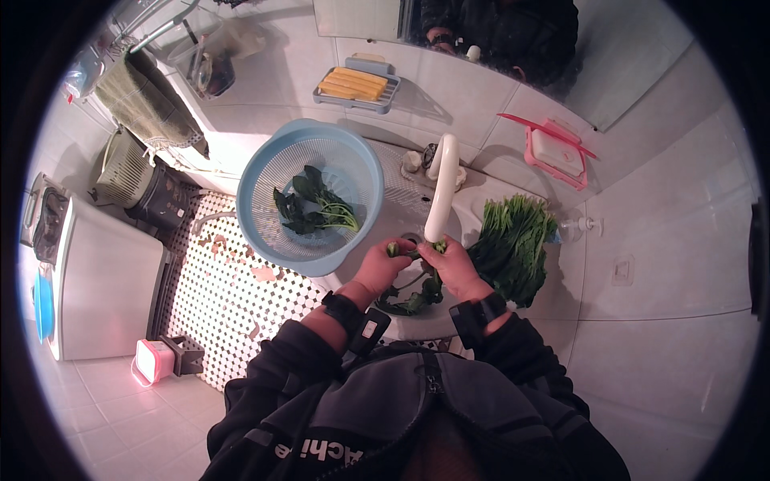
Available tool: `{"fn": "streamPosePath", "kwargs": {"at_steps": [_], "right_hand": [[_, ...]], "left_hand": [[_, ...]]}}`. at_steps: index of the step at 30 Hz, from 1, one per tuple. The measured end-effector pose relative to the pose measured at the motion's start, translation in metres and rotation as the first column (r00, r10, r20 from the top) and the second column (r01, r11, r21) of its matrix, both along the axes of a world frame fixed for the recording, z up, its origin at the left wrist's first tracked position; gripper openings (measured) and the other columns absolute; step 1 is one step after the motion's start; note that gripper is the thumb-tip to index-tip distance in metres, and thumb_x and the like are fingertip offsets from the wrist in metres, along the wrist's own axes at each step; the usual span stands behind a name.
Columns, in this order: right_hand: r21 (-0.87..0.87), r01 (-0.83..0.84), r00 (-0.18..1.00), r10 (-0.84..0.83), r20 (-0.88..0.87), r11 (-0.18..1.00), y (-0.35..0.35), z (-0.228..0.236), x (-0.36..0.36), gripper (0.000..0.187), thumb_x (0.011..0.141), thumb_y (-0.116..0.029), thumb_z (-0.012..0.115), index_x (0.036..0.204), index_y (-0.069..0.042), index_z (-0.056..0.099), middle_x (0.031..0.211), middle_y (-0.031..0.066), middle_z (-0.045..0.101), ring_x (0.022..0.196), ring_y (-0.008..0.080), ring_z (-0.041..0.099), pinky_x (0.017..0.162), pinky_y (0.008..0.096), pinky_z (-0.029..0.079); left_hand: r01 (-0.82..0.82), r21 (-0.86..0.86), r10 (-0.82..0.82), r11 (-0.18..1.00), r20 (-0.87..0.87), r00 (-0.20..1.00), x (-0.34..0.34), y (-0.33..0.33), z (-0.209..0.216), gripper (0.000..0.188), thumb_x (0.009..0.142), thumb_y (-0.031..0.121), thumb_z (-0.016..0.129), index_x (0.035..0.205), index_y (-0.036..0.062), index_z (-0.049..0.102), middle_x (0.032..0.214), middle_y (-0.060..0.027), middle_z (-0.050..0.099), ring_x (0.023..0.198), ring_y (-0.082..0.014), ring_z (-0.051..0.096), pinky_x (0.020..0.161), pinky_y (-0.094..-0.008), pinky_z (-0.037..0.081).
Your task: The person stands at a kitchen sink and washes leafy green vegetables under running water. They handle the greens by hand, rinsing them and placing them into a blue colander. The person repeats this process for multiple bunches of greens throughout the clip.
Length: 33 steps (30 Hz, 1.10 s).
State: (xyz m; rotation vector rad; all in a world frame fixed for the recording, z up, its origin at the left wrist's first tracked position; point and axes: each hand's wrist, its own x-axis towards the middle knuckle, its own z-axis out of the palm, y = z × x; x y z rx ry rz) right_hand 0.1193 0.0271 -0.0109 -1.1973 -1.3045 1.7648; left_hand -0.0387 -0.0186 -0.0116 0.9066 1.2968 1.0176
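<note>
Below the white tap [443, 188], both my hands are over the washbasin [425, 327]. My left hand [382, 266] pinches the green stems of some leafy greens [421, 299], whose dark leaves hang down toward me. Close beside it, my right hand [455, 266] has its fingers closed on the same stems. The fingertips nearly meet under the spout. A light-blue colander [250, 186] sits to the left, with a small bunch of greens [309, 204] lying in it. On the right of the basin lies a large pile of leafy greens [516, 250], cut stems pointing away.
A grey soap rack [357, 90] with yellow bars and a pink soap dish [557, 156] hang on the tiled wall. A pump bottle [573, 230] stands beyond the pile. At left are a towel [148, 104], a white cabinet [108, 276] and a pink-and-white tub [154, 360].
</note>
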Motion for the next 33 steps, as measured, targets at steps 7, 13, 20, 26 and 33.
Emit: {"fn": "streamPosePath", "kwargs": {"at_steps": [7, 13, 20, 26, 33], "right_hand": [[-0.014, -0.148, 0.988, 0.149, 0.048, 0.989, 0.006, 0.007, 0.011, 0.014, 0.078, -0.011, 0.064, 0.083, -0.004, 0.054, 0.067, 0.0005, 0.055, 0.052, 0.0082, 0.049, 0.048, 0.0225, 0.039], [-0.031, -0.137, 0.983, 0.14, 0.116, 0.99, 0.013, 0.0, 0.016, 0.014, 0.08, -0.007, 0.058, 0.092, -0.002, 0.055, 0.071, 0.0014, 0.056, 0.057, 0.0088, 0.051, 0.052, 0.0217, 0.04], [-0.147, 0.068, 0.989, -0.087, -0.123, 0.987, 0.012, 0.003, 0.018, 0.011, 0.082, -0.011, 0.057, 0.091, -0.004, 0.055, 0.072, 0.0013, 0.056, 0.064, 0.0096, 0.052, 0.055, 0.0232, 0.041], [-0.073, -0.076, 0.989, 0.066, -0.131, 0.994, 0.006, 0.001, 0.01, 0.01, 0.084, -0.011, 0.056, 0.092, -0.006, 0.055, 0.076, 0.0023, 0.056, 0.067, 0.0123, 0.052, 0.059, 0.0252, 0.04], [-0.249, -0.134, 0.919, 0.026, -0.393, 0.959, 0.011, 0.012, 0.016, 0.015, 0.09, -0.023, 0.05, 0.091, -0.009, 0.054, 0.085, 0.0048, 0.062, 0.074, 0.0124, 0.056, 0.058, 0.0246, 0.04]], "left_hand": [[-0.032, 0.008, 0.032, 0.999, 0.002, 0.999, -0.006, 0.003, -0.002, 0.018, 0.074, 0.008, 0.06, 0.091, 0.0025, 0.063, 0.071, 0.0006, 0.057, 0.06, -0.0063, 0.049, 0.053, -0.0207, 0.039], [0.02, 0.044, -0.009, 0.999, -0.238, 0.971, -0.005, 0.004, -0.009, 0.017, 0.079, 0.016, 0.062, 0.088, 0.0016, 0.062, 0.07, 0.0002, 0.056, 0.059, -0.0062, 0.049, 0.051, -0.0219, 0.04], [-0.022, -0.186, 0.049, 0.982, 0.141, 0.989, -0.004, 0.003, -0.004, 0.014, 0.084, 0.017, 0.058, 0.085, 0.003, 0.056, 0.064, 0.0003, 0.049, 0.053, -0.0091, 0.045, 0.048, -0.0232, 0.04], [0.038, -0.165, 0.004, 0.985, 0.242, 0.97, 0.004, 0.002, -0.001, 0.013, 0.084, 0.015, 0.057, 0.09, 0.0029, 0.056, 0.07, -0.0009, 0.052, 0.058, -0.0096, 0.048, 0.049, -0.0228, 0.041], [0.17, -0.074, -0.162, 0.983, 0.102, 0.982, 0.001, 0.001, 0.005, 0.038, 0.074, 0.0, 0.052, 0.112, 0.0059, 0.054, 0.082, -0.0019, 0.057, 0.066, -0.0094, 0.052, 0.052, -0.0225, 0.042]]}}
